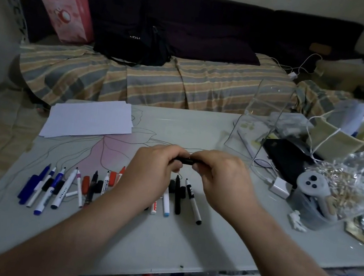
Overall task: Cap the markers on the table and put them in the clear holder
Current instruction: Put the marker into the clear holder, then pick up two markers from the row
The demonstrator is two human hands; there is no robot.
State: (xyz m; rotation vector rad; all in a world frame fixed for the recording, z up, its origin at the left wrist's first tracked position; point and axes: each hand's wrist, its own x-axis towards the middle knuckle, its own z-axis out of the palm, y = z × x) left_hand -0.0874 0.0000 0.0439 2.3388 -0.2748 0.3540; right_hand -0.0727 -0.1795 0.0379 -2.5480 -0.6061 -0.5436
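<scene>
A sofa [152, 80] draped in a striped cover fills the background, and in front of it lies the pale tabletop [160, 237], cluttered along its right side. On that right side, well past the hands, stands the clear holder [260, 121], upright and apparently empty, though its transparent walls make that hard to confirm. A stack of white paper [91, 118] lies at the far left. Across the near left and centre of the tabletop runs a row of markers [66, 184], most lying with their tips pointing away from the person, with loose caps among them.

Above that row the left hand [152, 171] and right hand [221, 182] meet. Between them is a black marker [184, 161], its long axis running left to right, level with the tabletop. The fingers of both hands are curled closed around its two ends, so only the short middle shows; whether the cap is already seated cannot be told. The holder lies ahead and to the right, nearer the right hand, which would likely carry the marker over.
</scene>
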